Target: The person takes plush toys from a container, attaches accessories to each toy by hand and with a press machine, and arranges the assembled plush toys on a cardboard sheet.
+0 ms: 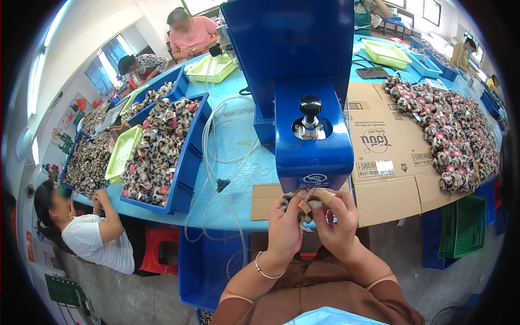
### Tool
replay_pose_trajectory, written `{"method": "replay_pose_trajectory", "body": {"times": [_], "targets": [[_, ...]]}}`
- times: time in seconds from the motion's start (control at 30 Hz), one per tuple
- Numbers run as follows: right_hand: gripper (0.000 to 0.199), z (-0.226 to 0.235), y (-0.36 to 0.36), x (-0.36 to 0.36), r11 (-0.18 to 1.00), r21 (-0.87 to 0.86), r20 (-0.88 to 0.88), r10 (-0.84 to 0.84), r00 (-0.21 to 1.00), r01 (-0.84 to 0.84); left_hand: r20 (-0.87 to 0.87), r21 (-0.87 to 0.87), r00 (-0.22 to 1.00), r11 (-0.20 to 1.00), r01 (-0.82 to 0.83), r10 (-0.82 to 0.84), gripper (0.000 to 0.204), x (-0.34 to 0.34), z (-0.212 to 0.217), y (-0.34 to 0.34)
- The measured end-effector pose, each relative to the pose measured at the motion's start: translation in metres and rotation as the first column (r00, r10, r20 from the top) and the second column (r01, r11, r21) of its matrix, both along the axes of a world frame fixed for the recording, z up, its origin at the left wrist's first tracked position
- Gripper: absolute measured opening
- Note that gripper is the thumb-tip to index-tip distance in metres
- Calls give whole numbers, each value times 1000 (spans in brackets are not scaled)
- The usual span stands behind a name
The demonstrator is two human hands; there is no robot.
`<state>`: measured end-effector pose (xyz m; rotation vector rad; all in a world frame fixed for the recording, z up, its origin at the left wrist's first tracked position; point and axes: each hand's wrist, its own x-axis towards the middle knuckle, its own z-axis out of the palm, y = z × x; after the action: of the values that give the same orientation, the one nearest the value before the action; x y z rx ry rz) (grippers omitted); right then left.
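My left hand [284, 230] and my right hand [338, 225] meet just in front of a blue machine [311, 157]. Between them they pinch a small furry plush piece [307, 216], dark and white, with a whitish bit hanging below it. Fingers cover much of the plush, so its full shape is hidden. Tan wraps show around some fingers. The machine carries a black knob [311, 105] on a metal stem. Its lower front edge is right above my fingertips, and a piece of cardboard [262, 203] lies beside my left hand.
Left of the machine, a blue crate [187, 162] is heaped with similar plush pieces, and clear tubing [208, 141] loops over the blue table. Flattened cardboard [379, 189] on the right bears many more plush pieces [449, 135]. A blue bin [208, 276] stands below. Other people sit around.
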<state>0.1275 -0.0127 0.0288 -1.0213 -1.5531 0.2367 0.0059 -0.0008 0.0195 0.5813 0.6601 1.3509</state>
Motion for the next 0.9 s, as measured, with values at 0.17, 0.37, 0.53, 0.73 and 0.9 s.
{"method": "replay_pose_trajectory", "body": {"times": [0.17,0.37,0.53,0.73,0.9], "targets": [[29,1,-1,0,1000,7,-3,0,1000,0,0,20,1000,1000,-6,6,10,1,3,-2],[28,-2,1,0,1000,12,-6,-13,1000,13,-16,27,1000,1000,3,-3,10,1,2,1],[28,-6,-1,1,1000,4,-17,-21,1000,22,-9,-5,1000,1000,13,-13,10,3,5,2],[29,-12,-2,4,998,24,-13,-50,999,51,-24,-2,999,999,40,-40,10,4,5,5],[27,-13,-2,3,997,41,-45,-62,997,64,-32,-34,997,997,75,-76,14,5,12,8]]}}
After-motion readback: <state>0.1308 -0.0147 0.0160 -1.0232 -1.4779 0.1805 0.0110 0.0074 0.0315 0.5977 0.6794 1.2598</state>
